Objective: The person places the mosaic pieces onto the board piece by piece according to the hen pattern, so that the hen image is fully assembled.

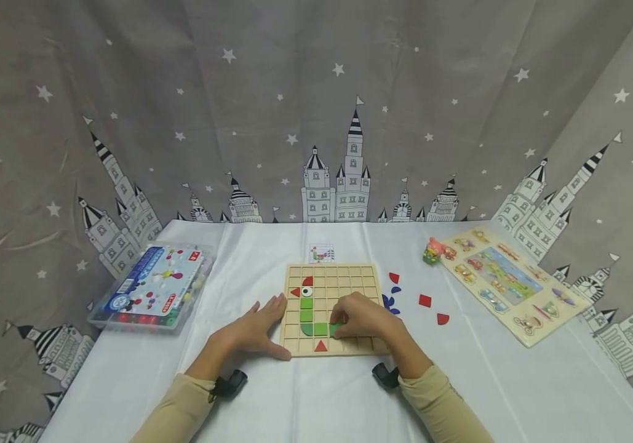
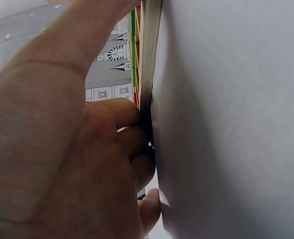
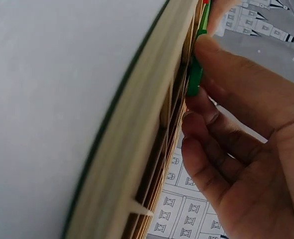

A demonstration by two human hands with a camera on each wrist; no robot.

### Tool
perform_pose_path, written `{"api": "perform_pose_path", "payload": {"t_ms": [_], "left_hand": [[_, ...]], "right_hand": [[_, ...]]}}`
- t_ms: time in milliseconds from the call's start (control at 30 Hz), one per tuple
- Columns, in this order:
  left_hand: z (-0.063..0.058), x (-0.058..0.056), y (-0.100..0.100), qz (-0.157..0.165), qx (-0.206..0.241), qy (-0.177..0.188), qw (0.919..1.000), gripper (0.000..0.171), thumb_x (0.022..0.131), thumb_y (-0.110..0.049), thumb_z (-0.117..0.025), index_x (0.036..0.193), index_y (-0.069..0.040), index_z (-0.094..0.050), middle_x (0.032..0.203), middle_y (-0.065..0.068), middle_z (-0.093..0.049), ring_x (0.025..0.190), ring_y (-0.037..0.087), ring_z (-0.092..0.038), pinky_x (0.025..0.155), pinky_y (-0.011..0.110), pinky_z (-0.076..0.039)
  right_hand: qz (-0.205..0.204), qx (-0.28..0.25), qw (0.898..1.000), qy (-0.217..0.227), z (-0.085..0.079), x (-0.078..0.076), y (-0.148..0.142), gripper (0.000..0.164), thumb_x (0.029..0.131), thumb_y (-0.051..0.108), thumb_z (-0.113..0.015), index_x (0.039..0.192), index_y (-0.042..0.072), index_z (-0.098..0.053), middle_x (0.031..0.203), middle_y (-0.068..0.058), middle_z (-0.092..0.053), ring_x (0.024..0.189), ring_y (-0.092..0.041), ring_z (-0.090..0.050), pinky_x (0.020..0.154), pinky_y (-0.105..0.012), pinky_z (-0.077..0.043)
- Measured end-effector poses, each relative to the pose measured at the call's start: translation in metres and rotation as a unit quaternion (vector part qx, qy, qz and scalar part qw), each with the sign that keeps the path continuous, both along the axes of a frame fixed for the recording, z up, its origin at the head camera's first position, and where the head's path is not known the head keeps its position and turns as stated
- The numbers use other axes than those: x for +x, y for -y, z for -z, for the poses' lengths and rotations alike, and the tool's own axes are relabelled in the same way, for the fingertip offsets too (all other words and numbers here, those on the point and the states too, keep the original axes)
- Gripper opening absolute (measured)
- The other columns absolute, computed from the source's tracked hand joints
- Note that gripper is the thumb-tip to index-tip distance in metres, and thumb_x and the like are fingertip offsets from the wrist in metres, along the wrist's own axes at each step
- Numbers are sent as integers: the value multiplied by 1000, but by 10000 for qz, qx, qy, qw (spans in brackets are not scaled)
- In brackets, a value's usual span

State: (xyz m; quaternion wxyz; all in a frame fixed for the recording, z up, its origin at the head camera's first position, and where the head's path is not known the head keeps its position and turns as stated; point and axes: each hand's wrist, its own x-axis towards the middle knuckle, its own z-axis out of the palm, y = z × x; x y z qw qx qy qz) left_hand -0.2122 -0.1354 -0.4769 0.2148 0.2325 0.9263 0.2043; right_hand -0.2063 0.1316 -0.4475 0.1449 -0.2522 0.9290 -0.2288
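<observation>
A wooden grid board (image 1: 358, 289) lies on the white cloth. On its left side stand green squares (image 1: 306, 315), a dark green quarter-circle (image 1: 307, 330), red pieces and a round black-and-white eye piece (image 1: 307, 291). My right hand (image 1: 362, 312) is over the lower middle of the board and pinches a dark green piece (image 3: 194, 82) between thumb and fingertips, at the grid beside a green square; the fingers partly hide its shape. My left hand (image 1: 254, 328) rests at the board's left edge, fingers extended, thumb by the near corner.
Right of the board lie blue petal-like pieces (image 1: 389, 304), a red square (image 1: 425, 301) and red quarter-circles (image 1: 443, 319). A small pattern card (image 1: 322, 253) is behind the board. A plastic box (image 1: 152, 286) sits left; a picture puzzle board (image 1: 515, 286) and small pink-and-green toy (image 1: 433, 251) are right.
</observation>
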Motion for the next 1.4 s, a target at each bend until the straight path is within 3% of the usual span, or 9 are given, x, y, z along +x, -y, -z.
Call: {"api": "perform_pose_path", "payload": {"t_ms": [300, 1400], "left_hand": [[-3, 1, -1, 25, 79, 36, 10000, 127, 65, -58, -83, 155, -2, -14, 164, 13, -11, 153, 28, -7, 126, 51, -2], [-2, 1, -1, -25, 43, 12, 10000, 126, 65, -58, -83, 155, -2, -16, 164, 13, -14, 153, 28, -9, 125, 52, -4]], "right_hand": [[234, 39, 9997, 82, -1, 0, 2, 18, 75, 18, -83, 92, 14, -77, 76, 10, -66, 71, -8, -57, 65, -19, -50], [206, 60, 9998, 44, 4, -1, 5, 20, 76, 20, -83, 93, 13, -78, 74, 9, -67, 68, -7, -55, 64, -18, -50]]}}
